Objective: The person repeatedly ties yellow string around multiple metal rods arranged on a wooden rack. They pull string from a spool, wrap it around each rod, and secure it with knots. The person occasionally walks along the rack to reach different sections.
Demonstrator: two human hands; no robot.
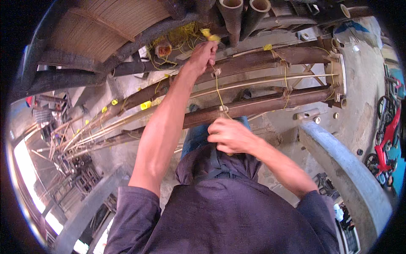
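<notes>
Above a concrete floor (357, 118), the left hand (203, 57) is clenching a blurred yellow bundle (208, 34) while the right hand (231, 136) is tightly gripping yellow cord (219, 91).

We log a red motorbike (384, 149) far right; grey beam (349, 169) lower right; short tube (307, 114) on the floor (363, 84) near its upper end; white-and-blue bag (359, 34) upper right; slatted panel (80, 40) upper left.

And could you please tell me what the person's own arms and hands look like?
The left sleeve and right sleeve are short and dark purplish-grey; below them both forearms are bare. The left hand and right hand wear no gloves, and no watch or bracelet shows.
</notes>
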